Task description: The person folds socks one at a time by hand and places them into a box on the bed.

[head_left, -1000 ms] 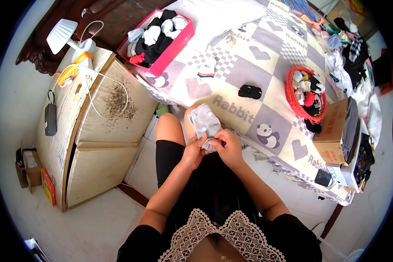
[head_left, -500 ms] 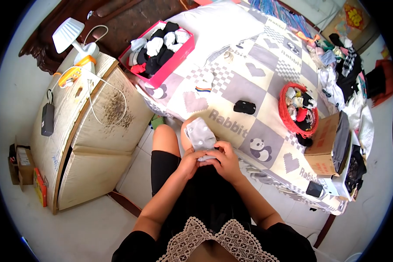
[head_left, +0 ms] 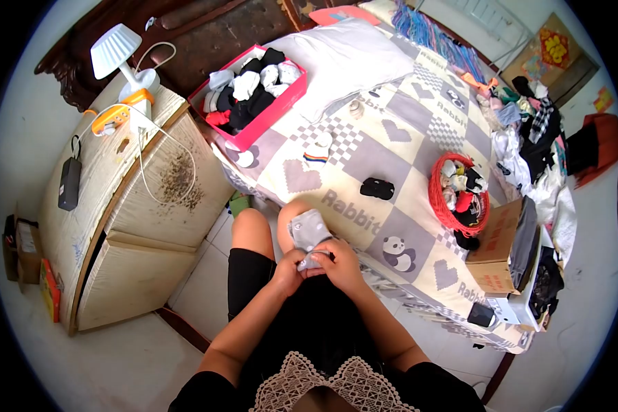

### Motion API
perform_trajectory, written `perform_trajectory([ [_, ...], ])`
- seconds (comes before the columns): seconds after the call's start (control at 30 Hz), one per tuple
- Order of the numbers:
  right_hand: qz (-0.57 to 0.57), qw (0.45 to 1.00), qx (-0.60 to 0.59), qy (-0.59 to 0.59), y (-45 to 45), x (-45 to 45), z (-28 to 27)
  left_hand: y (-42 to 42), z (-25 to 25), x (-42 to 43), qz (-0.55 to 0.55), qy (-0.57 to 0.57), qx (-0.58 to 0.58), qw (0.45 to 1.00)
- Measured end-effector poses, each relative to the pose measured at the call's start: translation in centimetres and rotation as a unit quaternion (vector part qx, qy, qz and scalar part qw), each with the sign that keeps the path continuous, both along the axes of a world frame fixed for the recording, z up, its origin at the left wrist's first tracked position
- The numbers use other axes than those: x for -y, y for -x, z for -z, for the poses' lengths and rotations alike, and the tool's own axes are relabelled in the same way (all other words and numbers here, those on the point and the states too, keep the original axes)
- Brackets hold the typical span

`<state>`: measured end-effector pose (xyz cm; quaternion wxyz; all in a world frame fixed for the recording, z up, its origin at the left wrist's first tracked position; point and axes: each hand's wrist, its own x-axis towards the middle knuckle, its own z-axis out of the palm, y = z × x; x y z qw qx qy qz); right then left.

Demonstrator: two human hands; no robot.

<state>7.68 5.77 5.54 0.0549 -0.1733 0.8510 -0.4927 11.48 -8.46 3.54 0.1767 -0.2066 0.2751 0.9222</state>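
Grey socks with white spots [head_left: 307,230] lie over my knee, their near end gathered between my hands. My left hand [head_left: 288,272] closes its fingers on the lower left of that end. From the right, my right hand [head_left: 340,264] pinches the same end, its fingertips close to my left thumb. The sock part under my fingers is partly hidden. On the bed in front of my hands sits a folded black sock bundle [head_left: 378,189], and a white sock with rainbow stripes [head_left: 316,152] lies farther back.
A pink box [head_left: 271,113] of rolled socks stands on the bed at the back left. At right are a red basket [head_left: 436,199] with socks, a cardboard box [head_left: 491,250] and a clothes heap [head_left: 529,137]. A cabinet [head_left: 158,240] with a lamp [head_left: 117,51] stands left.
The grey socks, spread flatter before, now look narrower and more bunched at the near end. Both hands have shifted, with the right hand turned further over the fabric. The whole view has tilted slightly.
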Motion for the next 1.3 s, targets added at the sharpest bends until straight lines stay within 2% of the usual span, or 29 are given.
perform_trajectory([
  [0.07, 0.009, 0.999, 0.041, 0.007, 0.4, 0.3, -0.4, -0.1, 0.1, 0.1, -0.006, -0.048, 0.002, 0.999],
  [0.13, 0.015, 0.996, 0.082, 0.014, 0.6, 0.3, -0.3, 0.0, 0.5, 0.1, 0.030, 0.018, -0.067, 0.997],
  [0.2, -0.007, 1.000, 0.005, -0.015, 0.4, 0.1, 0.2, -0.1, 0.4, 0.0, 0.028, 0.035, -0.060, 0.997],
  [0.23, -0.009, 1.000, 0.004, -0.017, 0.1, 0.0, 0.1, -0.1, 0.3, -0.1, 0.029, 0.055, -0.051, 0.997],
  [0.3, -0.057, 0.990, -0.117, 0.048, -0.4, -0.4, -0.3, 0.0, 0.5, 0.1, 0.013, 0.051, -0.025, 0.998],
  [0.33, -0.059, 0.990, -0.117, 0.047, -0.6, -0.7, -0.5, 0.0, 0.7, 0.2, -0.001, 0.049, 0.002, 0.999],
  [0.4, -0.088, 0.989, -0.117, -0.026, -0.9, -1.3, -0.7, 0.1, 0.9, 0.3, 0.001, 0.049, 0.007, 0.999],
  [0.53, -0.073, 0.989, -0.128, -0.016, -0.6, -1.7, -0.1, 0.3, 0.6, 0.1, 0.029, 0.047, -0.007, 0.998],
  [0.6, -0.074, 0.978, -0.184, -0.056, -0.1, -1.4, 0.0, 0.2, 1.1, 0.2, 0.018, 0.027, -0.006, 0.999],
  [0.73, -0.067, 0.983, -0.170, -0.018, 0.2, -1.0, 0.5, -0.4, 1.1, -0.1, -0.023, 0.012, -0.011, 1.000],
  [0.87, -0.031, 0.995, -0.091, -0.013, 0.1, -1.3, 1.4, -0.4, 0.3, -0.4, -0.019, 0.034, -0.014, 0.999],
  [0.93, -0.010, 0.997, -0.074, -0.007, 0.1, -1.0, 0.9, -0.3, 0.4, -0.4, -0.027, -0.038, -0.050, 0.998],
  [0.97, 0.007, 0.999, -0.033, -0.004, 0.1, -0.9, 0.6, -0.4, 0.4, -0.5, -0.026, -0.038, -0.049, 0.998],
  [1.0, 0.024, 1.000, 0.009, 0.000, 0.1, -0.7, 0.2, -0.4, 0.0, -0.7, -0.024, 0.017, -0.078, 0.997],
  [1.03, 0.024, 1.000, 0.012, -0.001, 0.2, -0.6, 0.2, -0.5, -0.2, -0.9, -0.022, 0.072, -0.105, 0.992],
  [1.13, 0.033, 0.999, -0.016, -0.020, 0.2, -0.4, 1.0, -0.4, -0.2, -0.7, 0.002, 0.130, -0.100, 0.987],
  [1.17, 0.029, 0.999, -0.009, -0.022, -0.1, -0.5, 1.2, -0.4, -0.3, -0.7, 0.000, 0.128, -0.092, 0.988],
  [1.23, 0.067, 0.989, -0.055, 0.117, -0.9, 0.1, -0.9, -0.3, -0.6, -0.7, -0.029, 0.103, -0.098, 0.989],
  [1.27, 0.019, 0.991, -0.113, 0.065, -0.8, -0.6, -0.4, -0.3, 0.3, -0.5, -0.036, 0.099, -0.095, 0.990],
  [1.3, 0.015, 0.992, -0.106, 0.062, -0.9, -0.6, -0.5, -0.3, 0.4, -0.3, -0.039, 0.096, -0.087, 0.991],
])
